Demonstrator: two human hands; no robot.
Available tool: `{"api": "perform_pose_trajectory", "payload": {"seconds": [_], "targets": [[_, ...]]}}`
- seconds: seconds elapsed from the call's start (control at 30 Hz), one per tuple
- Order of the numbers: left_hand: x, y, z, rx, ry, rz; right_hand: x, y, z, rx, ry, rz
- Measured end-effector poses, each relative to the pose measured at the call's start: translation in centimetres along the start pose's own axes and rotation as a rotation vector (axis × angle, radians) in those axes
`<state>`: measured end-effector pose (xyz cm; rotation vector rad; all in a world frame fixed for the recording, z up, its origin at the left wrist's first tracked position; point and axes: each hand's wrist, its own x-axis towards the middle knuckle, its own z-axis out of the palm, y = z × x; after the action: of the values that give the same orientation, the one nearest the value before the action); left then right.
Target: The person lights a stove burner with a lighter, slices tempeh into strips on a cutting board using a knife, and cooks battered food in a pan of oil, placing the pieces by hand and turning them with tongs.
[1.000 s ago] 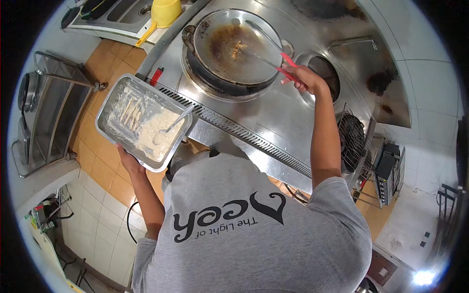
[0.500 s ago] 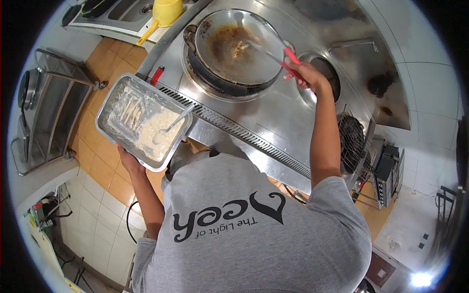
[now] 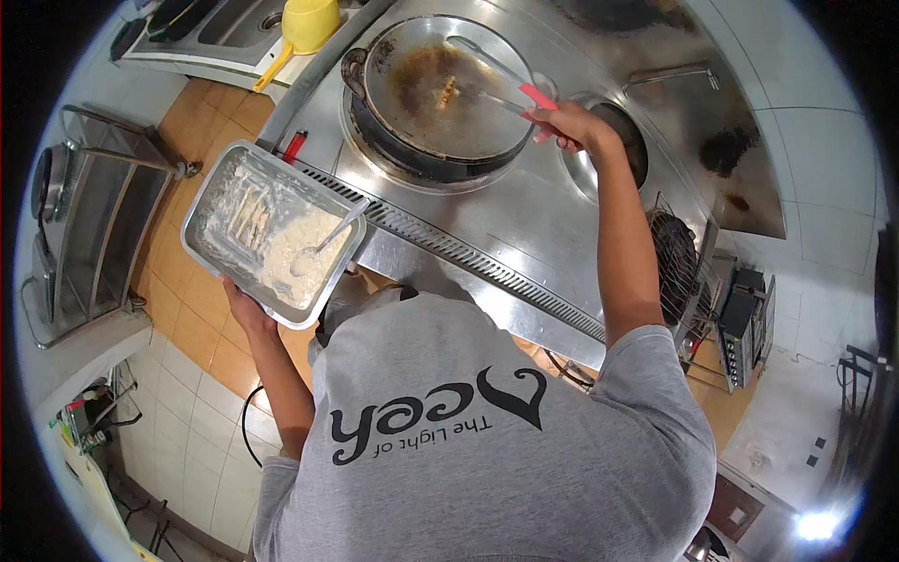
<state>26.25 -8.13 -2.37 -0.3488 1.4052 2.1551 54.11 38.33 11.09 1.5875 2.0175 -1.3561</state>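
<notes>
My left hand (image 3: 248,307) grips the near edge of a metal tray (image 3: 198,245). Strips coated in pale batter (image 3: 251,217) lie in the tray, with a spoon (image 3: 330,236) resting in the thick batter beside them. My right hand (image 3: 569,126) is closed on the red handles of metal tongs (image 3: 496,64). The tongs' arms are spread over the right part of a wide wok (image 3: 412,131). One browned piece (image 3: 447,92) sits in dark oil in the wok, left of the lower tong tip and apart from it.
A red lighter (image 3: 295,145) lies on the steel stove top by a slotted drain. Right of the wok are a round burner opening (image 3: 613,140) and a tap (image 3: 670,73). A yellow dipper (image 3: 309,26) rests by the sink. Wire racks (image 3: 676,258) stand at the right, a metal shelf at the left.
The tongs came nearly together, then spread wide again, and my right hand moved slightly left and up. The browned piece now lies free of the tongs. The tray stays held.
</notes>
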Motion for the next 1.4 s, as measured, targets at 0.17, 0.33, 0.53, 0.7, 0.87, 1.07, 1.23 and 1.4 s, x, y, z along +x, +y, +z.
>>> {"api": "perform_pose_trajectory", "payload": {"seconds": [0.17,0.33,0.53,0.7,0.87,1.07,1.23,1.4], "targets": [[0.0,-0.1,-0.2,-0.015,-0.022,-0.005,-2.1,0.1,0.1,-0.009,-0.012,0.009],[0.4,-0.3,-0.4,-0.011,0.001,-0.016,-3.2,1.4,-0.2,-0.025,-0.006,0.040],[0.6,-0.5,-0.7,-0.003,-0.011,-0.004,-5.2,2.0,-0.1,-0.058,0.005,0.055],[0.7,-0.6,-0.9,-0.009,-0.018,0.010,-6.0,2.6,-0.1,-0.065,0.016,0.060],[0.6,-0.7,-0.9,0.001,-0.021,0.015,-6.4,2.7,-0.2,-0.062,-0.012,0.065],[0.2,-0.3,-0.4,0.013,-0.014,0.008,-6.9,2.9,-0.4,-0.068,-0.058,0.069],[0.8,-0.5,-1.0,0.017,-0.012,0.014,-7.1,2.7,-0.4,-0.087,-0.055,0.074],[0.2,-0.3,-0.3,0.017,-0.001,0.012,-6.7,2.0,-0.6,-0.087,-0.010,0.053]]}}
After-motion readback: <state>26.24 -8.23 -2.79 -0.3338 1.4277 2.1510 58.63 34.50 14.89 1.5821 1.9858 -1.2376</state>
